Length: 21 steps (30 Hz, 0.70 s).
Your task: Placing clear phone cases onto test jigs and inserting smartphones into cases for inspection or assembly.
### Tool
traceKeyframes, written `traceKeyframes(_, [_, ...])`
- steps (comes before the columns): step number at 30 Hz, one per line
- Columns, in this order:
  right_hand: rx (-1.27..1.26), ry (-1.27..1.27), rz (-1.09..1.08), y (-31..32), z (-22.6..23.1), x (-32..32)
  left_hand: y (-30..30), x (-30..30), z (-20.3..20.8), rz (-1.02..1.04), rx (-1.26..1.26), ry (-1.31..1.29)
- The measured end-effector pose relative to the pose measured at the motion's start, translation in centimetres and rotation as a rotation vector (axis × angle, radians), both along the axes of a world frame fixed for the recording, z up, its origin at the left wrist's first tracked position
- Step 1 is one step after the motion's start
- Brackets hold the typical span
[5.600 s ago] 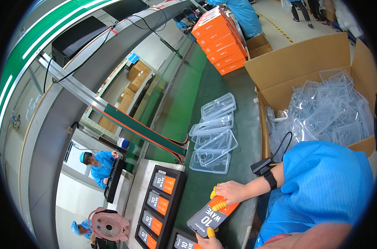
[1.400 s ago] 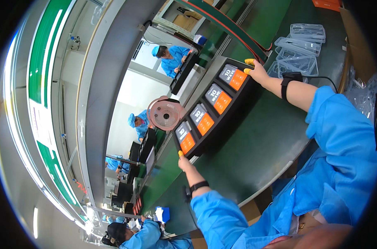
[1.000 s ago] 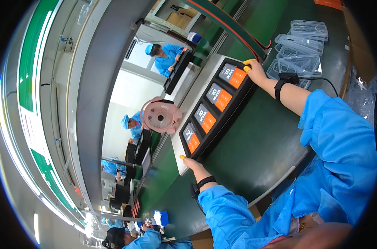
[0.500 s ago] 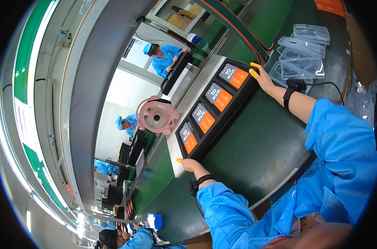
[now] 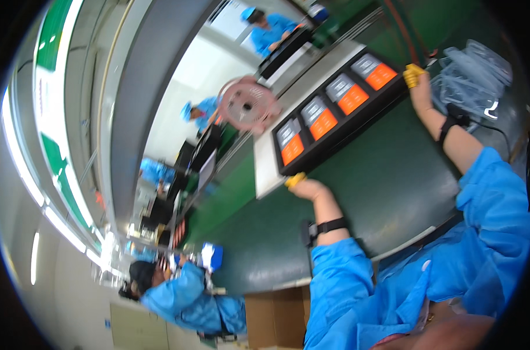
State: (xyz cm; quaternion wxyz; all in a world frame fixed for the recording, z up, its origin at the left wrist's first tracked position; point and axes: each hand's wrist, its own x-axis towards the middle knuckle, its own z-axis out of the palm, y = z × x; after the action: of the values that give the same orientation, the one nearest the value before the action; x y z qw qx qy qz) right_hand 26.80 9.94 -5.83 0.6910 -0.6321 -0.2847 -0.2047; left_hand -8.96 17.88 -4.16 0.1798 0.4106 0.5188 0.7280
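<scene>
Since half a second ago, both hands have kept their places at the ends of the black tray (image 5: 341, 125) while the view swung. Head view: left hand (image 5: 304, 186) grips the tray's near end, right hand (image 5: 415, 79) its far end, yellow-tipped fingers (image 5: 296, 179) curled on the edges. It lies on the green table (image 5: 387, 186), beside clear plastic shells (image 5: 472, 73).

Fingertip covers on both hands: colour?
Yellow, on left hand and right hand; head view.
</scene>
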Motion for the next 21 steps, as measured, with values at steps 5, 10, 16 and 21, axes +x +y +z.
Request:
traceKeyframes(5, [0.167,0.025,0.11,-0.2,0.8,0.1,-4.6,5.2,-1.6,-0.557,0.085,0.268])
traceKeyframes(10, [0.399,-0.05,0.538,-1.1,4.8,-6.9,-8.9,10.6,-4.0,-1.3,-0.016,0.093])
traceKeyframes(16, [0.489,-0.108,0.736,-5.0,8.3,-11.7,-19.2,13.3,-1.5,-2.057,-0.403,-0.499])
traceKeyframes(21, [0.536,0.217,0.827,-6.0,11.3,-14.0,-18.7,12.5,0.4,-2.168,-0.424,-0.709])
